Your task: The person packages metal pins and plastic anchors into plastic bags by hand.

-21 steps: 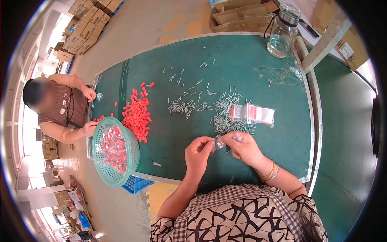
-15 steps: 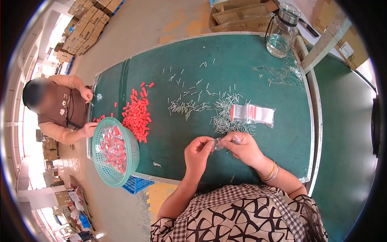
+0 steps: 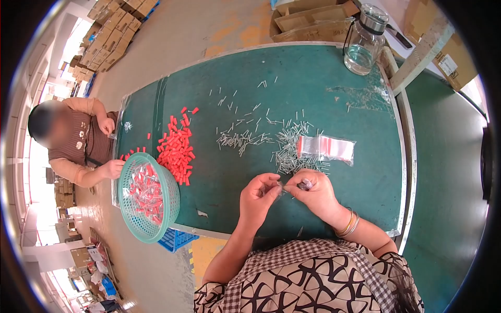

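Observation:
My left hand (image 3: 257,202) pinches one side of a small clear plastic bag (image 3: 282,189), near the front of the green table. On the bag's other side my right hand (image 3: 318,197) grips with thumb and finger. Crumpled clear plastic (image 3: 305,184) shows in the curl of my right fingers; what lies inside it is too small to tell. Just beyond my hands is a dense heap of thin metal screws or nails (image 3: 292,148). A stack of flat clear bags with red edges (image 3: 327,148) lies on the heap's right side.
Red plugs (image 3: 176,148) are piled on the left. A green basket (image 3: 175,195) of filled bags stands by the left edge, beside a co-worker (image 3: 83,141). More metal pieces (image 3: 240,138) are scattered mid-table. A glass bottle (image 3: 361,49) stands at the far right corner.
My hands still hold the small bag, but their fingers have shifted and its opening looks more bunched between them. The co-worker's far hand has moved slightly toward their body.

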The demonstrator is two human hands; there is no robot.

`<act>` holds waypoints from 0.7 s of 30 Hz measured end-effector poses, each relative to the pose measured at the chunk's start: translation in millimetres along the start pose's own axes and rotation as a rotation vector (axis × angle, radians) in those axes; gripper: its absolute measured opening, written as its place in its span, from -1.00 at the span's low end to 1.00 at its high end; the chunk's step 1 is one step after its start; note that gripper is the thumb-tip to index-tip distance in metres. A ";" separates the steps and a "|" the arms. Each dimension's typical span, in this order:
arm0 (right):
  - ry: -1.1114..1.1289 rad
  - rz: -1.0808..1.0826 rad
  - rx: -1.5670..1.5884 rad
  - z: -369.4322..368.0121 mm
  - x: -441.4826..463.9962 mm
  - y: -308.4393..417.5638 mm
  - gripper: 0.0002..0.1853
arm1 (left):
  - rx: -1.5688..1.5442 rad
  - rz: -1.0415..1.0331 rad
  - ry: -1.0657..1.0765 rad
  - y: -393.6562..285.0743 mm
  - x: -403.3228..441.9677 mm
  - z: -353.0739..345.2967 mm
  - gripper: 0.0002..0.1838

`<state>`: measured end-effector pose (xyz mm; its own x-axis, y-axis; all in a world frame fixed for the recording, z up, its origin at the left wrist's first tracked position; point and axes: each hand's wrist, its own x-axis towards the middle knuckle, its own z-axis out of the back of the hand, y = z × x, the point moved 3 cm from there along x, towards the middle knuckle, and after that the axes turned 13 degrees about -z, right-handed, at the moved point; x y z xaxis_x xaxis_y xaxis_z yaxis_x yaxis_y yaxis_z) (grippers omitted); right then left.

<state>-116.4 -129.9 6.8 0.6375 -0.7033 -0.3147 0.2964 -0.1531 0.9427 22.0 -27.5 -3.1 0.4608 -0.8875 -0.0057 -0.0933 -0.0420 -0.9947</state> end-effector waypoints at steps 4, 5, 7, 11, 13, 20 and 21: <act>-0.010 -0.012 -0.030 -0.6 -0.5 0.3 -0.98 | 0.035 -0.039 0.005 -3.9 0.9 -1.9 -0.70; -0.015 -0.003 -0.040 -0.4 -0.1 0.2 -0.97 | 0.044 -0.057 0.004 -3.7 1.2 -2.2 -0.69; 0.024 -0.051 0.007 -0.7 -0.3 0.9 -0.93 | 0.058 -0.068 0.009 -4.4 1.8 -2.1 -0.70; 0.128 -0.145 0.020 -2.9 0.9 -4.8 -0.86 | 0.090 -0.110 0.005 -0.9 2.1 -1.6 -0.68; 0.099 -0.074 0.041 -5.6 1.9 -7.8 -0.89 | 0.112 -0.122 0.022 -0.1 2.1 -1.6 -0.66; 0.114 -0.168 0.016 -3.8 1.8 -7.9 -0.90 | 0.126 -0.151 0.044 1.1 1.7 -0.9 -0.62; 0.106 -0.160 0.004 -3.6 1.7 -6.7 -0.90 | 0.123 -0.139 0.047 0.0 1.7 -1.0 -0.62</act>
<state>-114.8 -127.6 -0.4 0.6538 -0.5931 -0.4699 0.3971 -0.2597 0.8803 21.9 -29.4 -3.0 0.4201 -0.8975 0.1345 0.0780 -0.1120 -0.9906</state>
